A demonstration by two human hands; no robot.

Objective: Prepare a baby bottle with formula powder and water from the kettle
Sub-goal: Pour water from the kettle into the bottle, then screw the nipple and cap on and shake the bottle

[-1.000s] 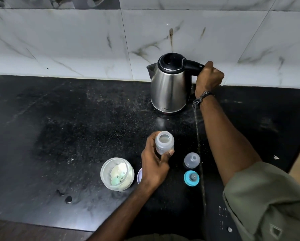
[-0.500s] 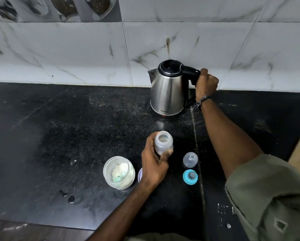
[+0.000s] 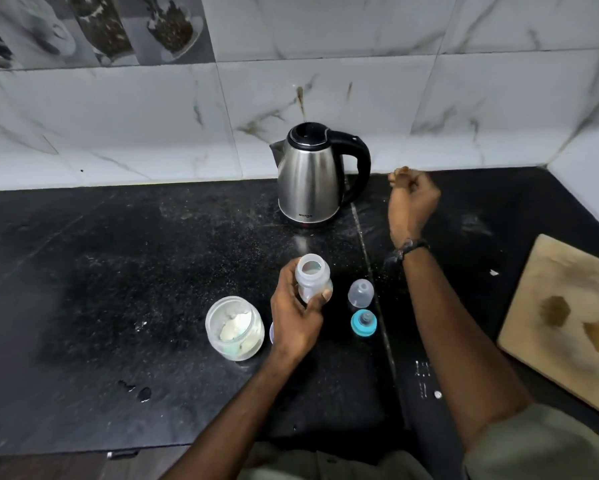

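Clear plastic baby bottle (image 3: 312, 279) standing uncapped near-centre on the counter — left hand (image 3: 296, 318) gripping it. Right hand (image 3: 412, 199) hanging curled, empty, just right of the steel kettle (image 3: 310, 180) — keep bottle steady, upright.

The steel kettle (image 3: 308, 178), at the far side of the black counter (image 3: 118, 271), carries a small brand word low on its near face; it looks like "MILTON", though the letters are too small to be sure. Nothing else bears legible text
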